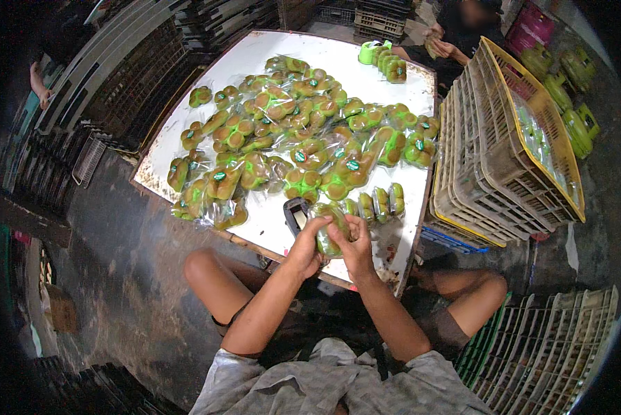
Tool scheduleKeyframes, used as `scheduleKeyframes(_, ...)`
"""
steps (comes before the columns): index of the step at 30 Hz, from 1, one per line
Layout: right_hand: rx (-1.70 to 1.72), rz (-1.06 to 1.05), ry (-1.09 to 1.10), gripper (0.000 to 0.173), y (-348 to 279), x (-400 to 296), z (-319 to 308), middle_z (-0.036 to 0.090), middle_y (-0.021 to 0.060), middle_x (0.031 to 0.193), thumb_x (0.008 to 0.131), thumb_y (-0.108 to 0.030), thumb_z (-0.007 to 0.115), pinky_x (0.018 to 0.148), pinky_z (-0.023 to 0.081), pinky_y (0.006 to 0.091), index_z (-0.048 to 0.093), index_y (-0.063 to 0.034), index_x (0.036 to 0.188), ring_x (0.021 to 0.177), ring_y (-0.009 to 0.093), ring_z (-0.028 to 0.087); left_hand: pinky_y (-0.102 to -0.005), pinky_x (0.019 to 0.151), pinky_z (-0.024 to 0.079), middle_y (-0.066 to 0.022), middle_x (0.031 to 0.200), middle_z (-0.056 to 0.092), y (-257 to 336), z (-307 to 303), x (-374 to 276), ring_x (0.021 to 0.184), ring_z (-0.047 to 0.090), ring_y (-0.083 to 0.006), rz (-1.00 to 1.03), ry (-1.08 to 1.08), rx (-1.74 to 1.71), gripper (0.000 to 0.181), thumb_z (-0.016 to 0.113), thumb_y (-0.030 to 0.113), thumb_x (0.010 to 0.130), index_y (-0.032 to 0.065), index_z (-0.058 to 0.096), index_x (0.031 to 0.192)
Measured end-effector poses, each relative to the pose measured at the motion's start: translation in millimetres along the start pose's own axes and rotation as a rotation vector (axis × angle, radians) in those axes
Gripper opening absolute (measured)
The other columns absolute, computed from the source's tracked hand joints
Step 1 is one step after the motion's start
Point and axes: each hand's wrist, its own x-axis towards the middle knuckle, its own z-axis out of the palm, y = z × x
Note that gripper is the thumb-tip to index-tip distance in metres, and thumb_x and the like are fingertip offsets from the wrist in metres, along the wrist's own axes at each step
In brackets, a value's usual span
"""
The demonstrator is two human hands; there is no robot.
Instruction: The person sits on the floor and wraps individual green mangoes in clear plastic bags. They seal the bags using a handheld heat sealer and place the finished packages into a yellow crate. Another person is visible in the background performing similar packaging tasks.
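Observation:
Both my left hand [308, 249] and my right hand [356, 243] grip one plastic-wrapped bread bun pack [330, 246] above the table's near edge. The bun is green and brown under clear film, and my fingers cover parts of it. Just left of the pack is a black device [295, 213], probably a tape dispenser or sealer, partly hidden by my hand. To the right, several wrapped packs [381, 203] stand on edge in a row. Beyond my hands lies a wide heap of bagged green-and-brown buns [290, 129], some bearing round green labels.
The white table [269, 233] has a worn wooden rim. Right of it, stacked plastic crates [476, 150] carry a yellow crate [549, 140] holding wrapped goods. A person [448, 46] handles a pack near a bright green object [371, 52]. Green gas cylinders [575, 124] and more crates [544, 342] flank me.

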Motion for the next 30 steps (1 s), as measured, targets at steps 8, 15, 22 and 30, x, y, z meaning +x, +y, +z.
scheduleKeyframes(8, -0.602, 0.267, -0.065, 0.044, 99, 2, -7, 0.069, 0.0119, 0.08, 0.085, -0.047, 0.071, 0.074, 0.049, 0.0359, 0.074, -0.0029, 0.087, 0.079, 0.019, 0.064, -0.047, 0.078, 0.055, -0.0121, 0.118, 0.057, 30, -35, 11, 0.102, 0.061, -0.0266, 0.213, 0.253, 0.083, 0.051, 0.062, 0.04, 0.09, 0.0088, 0.046, 0.127)
scheduleKeyframes(15, -0.314, 0.155, -0.428, 0.033, 54, -6, -15, 0.07, 0.0076, 0.077, 0.087, -0.035, 0.071, 0.069, 0.049, 0.0358, 0.073, -0.0023, 0.089, 0.071, 0.015, 0.063, -0.0438, 0.08, 0.051, -0.0115, 0.115, 0.06, 47, -38, -6, 0.103, 0.061, -0.0248, 0.182, 0.141, 0.077, 0.045, 0.063, 0.033, 0.092, 0.0052, 0.051, 0.125)
scheduleKeyframes(22, -0.987, -0.068, -0.462, 0.026, 75, 15, -83, 0.065, 0.0075, 0.068, 0.085, -0.026, 0.072, 0.063, 0.047, 0.0366, 0.07, -0.0021, 0.076, 0.064, 0.019, 0.058, -0.0371, 0.088, 0.049, -0.0108, 0.12, 0.059, 37, -10, -5, 0.105, 0.06, -0.0222, 0.149, 0.015, 0.288, 0.062, 0.069, 0.013, 0.083, 0.0043, 0.042, 0.138)
scheduleKeyframes(30, -0.344, -0.048, -0.5, 0.043, -109, 11, -35, 0.054, 0.0024, 0.056, 0.085, -0.038, 0.075, 0.055, 0.042, 0.0309, 0.063, -0.0008, 0.066, 0.056, 0.01, 0.047, -0.0335, 0.103, 0.039, -0.0163, 0.128, 0.055, 6, 6, -9, 0.119, 0.052, -0.0244, 0.094, -0.019, 0.734, 0.082, 0.072, 0.009, 0.076, -0.0023, 0.032, 0.146)
